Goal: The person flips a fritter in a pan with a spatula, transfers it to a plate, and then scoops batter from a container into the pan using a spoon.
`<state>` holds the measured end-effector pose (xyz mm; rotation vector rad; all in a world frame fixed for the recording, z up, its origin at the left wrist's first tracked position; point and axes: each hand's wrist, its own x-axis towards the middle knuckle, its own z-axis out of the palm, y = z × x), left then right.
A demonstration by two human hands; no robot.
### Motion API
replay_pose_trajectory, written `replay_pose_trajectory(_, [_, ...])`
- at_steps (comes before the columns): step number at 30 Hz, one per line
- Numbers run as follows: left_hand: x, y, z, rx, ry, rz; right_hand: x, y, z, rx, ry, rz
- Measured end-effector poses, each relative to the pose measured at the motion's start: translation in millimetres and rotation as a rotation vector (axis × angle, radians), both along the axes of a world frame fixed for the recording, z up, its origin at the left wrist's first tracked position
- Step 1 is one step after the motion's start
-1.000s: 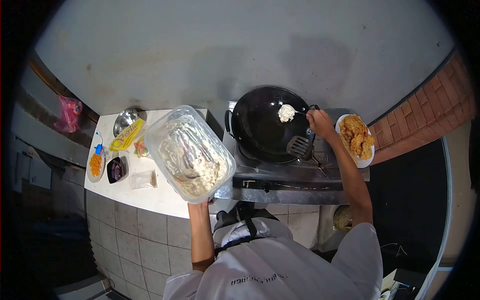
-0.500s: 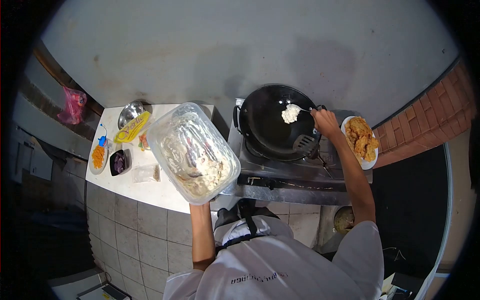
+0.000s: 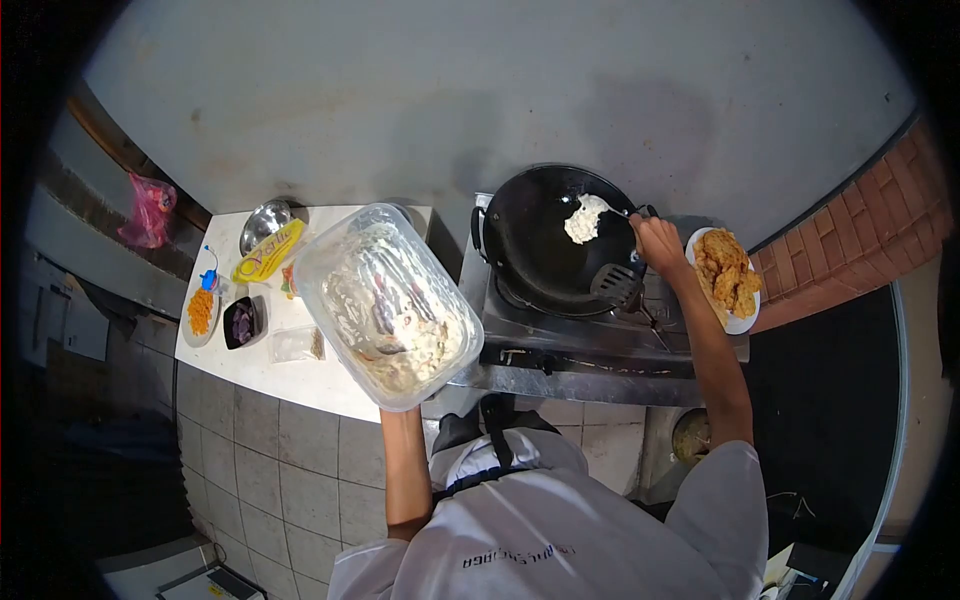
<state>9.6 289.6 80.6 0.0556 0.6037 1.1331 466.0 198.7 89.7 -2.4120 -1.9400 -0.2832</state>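
My left hand (image 3: pixel 403 424) bears a clear plastic tub (image 3: pixel 325 290) from below, its fingers hidden beneath. Pale, lumpy batter (image 3: pixel 425 340) coats the tub's inside and gathers at the near end. Over the right side of a black wok (image 3: pixel 520 255), my right hand (image 3: pixel 656 240) is closed around a spoon (image 3: pixel 618 211). White batter (image 3: pixel 584 220) lies at the spoon's tip, inside the wok's outline. A slotted spatula (image 3: pixel 616 286) rests across the wok's near right rim, below my right hand.
A plate of golden fried pieces (image 3: pixel 724 270) stands right of the stove (image 3: pixel 560 358). On the white table (image 3: pixel 330 382) are a metal bowl (image 3: pixel 264 222), a yellow packet (image 3: pixel 268 252), a dish of orange bits (image 3: pixel 201 312), a black bowl (image 3: pixel 240 324) and a clear packet (image 3: pixel 296 345).
The white batter at the spoon's tip has spread into a wider, longer patch. My right hand has shifted slightly right. The tub stays nearly in place, still held from below.
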Motion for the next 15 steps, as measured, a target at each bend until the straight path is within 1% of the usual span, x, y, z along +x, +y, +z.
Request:
replay_pose_trajectory(1, [-0.3, 4.0, 0.6, 0.002, 0.003, 0.000, 0.5, -1.9, -3.4, 0.099, -0.001, 0.073])
replay_pose_trajectory(2, [-0.8, 3.5, 0.8, 0.003, 0.005, -0.002, 2.4, -2.5, -6.0, 0.100, 0.001, 0.073])
replay_pose_trajectory(4, [-3.9, -1.2, 0.0, 0.006, 0.006, -0.003, -8.2, 2.8, 10.9, -0.072, 0.028, -0.053])
replay_pose_trajectory(5, [-4.2, -1.3, 0.0, 0.006, 0.008, -0.003, -9.4, 5.0, 15.1, -0.073, 0.030, -0.052])
replay_pose_trajectory(7, [-3.3, -4.2, -0.2, 0.009, 0.010, -0.003, -11.3, 9.4, 22.6, -0.062, 0.166, -0.167])
replay_pose_trajectory(8, [-4.4, -5.7, -0.6, 0.008, 0.012, -0.005, -13.2, 9.4, 26.0, -0.064, 0.166, -0.168])
replay_pose_trajectory(10, [-4.2, -4.7, -1.3, 0.010, 0.014, -0.008, -17.0, 9.5, 31.0, 0.078, 0.304, -0.263])
replay_pose_trajectory(11, [-5.2, -5.6, -1.5, 0.011, 0.015, -0.009, -9.5, 9.2, 24.1, 0.077, 0.305, -0.262])
replay_pose_trajectory(13, [-6.1, -6.5, -2.2, 0.014, 0.014, -0.009, 0.7, 10.5, 15.5, 0.191, 0.488, -0.333])
replay_pose_trajectory(14, [-6.5, -6.9, -2.5, 0.015, 0.015, -0.010, 5.5, 8.8, 11.0, 0.190, 0.488, -0.334])
replay_pose_trajectory(15, [-6.3, -7.4, -2.7, 0.015, 0.016, -0.012, -2.3, 10.2, 21.1, 0.156, 0.474, -0.345])
